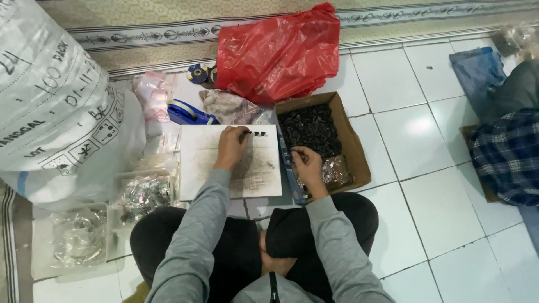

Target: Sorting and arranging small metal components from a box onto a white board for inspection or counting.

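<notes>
I sit cross-legged on a tiled floor. My left hand (231, 145) rests on a worn white board (230, 163) and pinches at a short row of small black parts (255, 133) lying near the board's far edge. My right hand (307, 163) is curled over the near end of an open cardboard box (353, 146), fingers closed around small black parts. The box holds a heap of small black parts (310, 128) at the far end and clear plastic bags (336, 170) at the near end.
A red plastic bag (278, 53) lies behind the box. A big white sack (53, 112) stands at the left, with a blue tape dispenser (188, 114) and packets of small clear bags (143, 193) near it. Another person in plaid cloth (505, 154) sits at the right.
</notes>
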